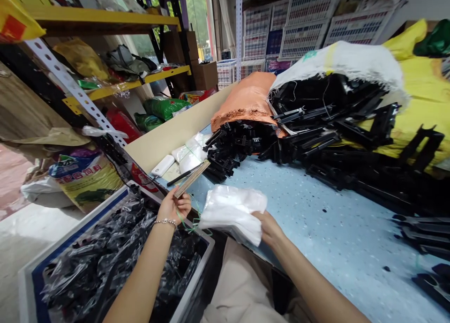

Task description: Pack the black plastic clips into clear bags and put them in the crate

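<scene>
One left hand [178, 205], a bracelet [165, 221] at its wrist: fingers closed on the near end of a flat brown strip [192, 178], which slants up and away over the edge of the table. One right hand [269, 227]: thumb and fingers clamped on the right side of a stack of white plastic bags [234, 206], folded and held at the near edge of the table, between the two hands. One thin green string [191, 227], looped loosely between the left hand and the stack. One table [291, 196], pale blue, speckled. On it, behind the strip: a black stick [184, 174], a white device [162, 166] whose kind I cannot tell from here, and a second white plastic bundle [191, 153]. Beyond, one orange sack [242, 98] and one white sack [341, 56], mouths open, black plastic parts [232, 145] spilling onto the table. Beside the left forearm, low down: one crate [191, 285], grey-rimmed, filled with black pieces in clear plastic [116, 248].
</scene>
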`<state>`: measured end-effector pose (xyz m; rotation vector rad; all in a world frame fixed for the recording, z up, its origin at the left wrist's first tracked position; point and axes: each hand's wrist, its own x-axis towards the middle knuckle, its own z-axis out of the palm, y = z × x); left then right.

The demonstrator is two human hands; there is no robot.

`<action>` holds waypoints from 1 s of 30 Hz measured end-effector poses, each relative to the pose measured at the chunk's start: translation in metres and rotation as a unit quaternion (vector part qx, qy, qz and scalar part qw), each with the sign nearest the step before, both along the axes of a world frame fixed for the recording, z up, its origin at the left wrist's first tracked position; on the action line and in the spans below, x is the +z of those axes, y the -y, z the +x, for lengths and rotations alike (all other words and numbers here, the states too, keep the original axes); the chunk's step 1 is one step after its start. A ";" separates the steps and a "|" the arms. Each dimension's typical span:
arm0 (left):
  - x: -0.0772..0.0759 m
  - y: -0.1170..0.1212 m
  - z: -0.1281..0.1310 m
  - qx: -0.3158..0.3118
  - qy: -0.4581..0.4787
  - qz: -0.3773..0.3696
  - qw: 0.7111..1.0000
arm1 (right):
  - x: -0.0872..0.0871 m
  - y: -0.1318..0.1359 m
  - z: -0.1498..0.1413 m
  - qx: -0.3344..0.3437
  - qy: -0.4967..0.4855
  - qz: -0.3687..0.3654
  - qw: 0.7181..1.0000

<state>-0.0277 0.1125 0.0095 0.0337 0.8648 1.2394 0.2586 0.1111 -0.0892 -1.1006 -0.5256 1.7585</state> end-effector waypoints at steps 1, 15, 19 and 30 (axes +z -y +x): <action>0.004 -0.001 0.000 0.001 0.017 0.003 1.000 | -0.001 -0.007 -0.015 0.001 -0.002 0.002 1.000; -0.039 0.022 0.034 -0.014 -0.021 0.003 1.000 | -0.007 -0.014 -0.028 0.019 0.112 0.071 0.991; -0.036 0.018 0.029 -0.008 -0.012 0.013 1.000 | -0.002 -0.016 -0.010 0.009 0.335 0.206 0.919; -0.027 0.015 0.023 0.005 0.027 0.044 0.999 | 0.024 -0.010 -0.046 0.209 0.595 0.572 0.524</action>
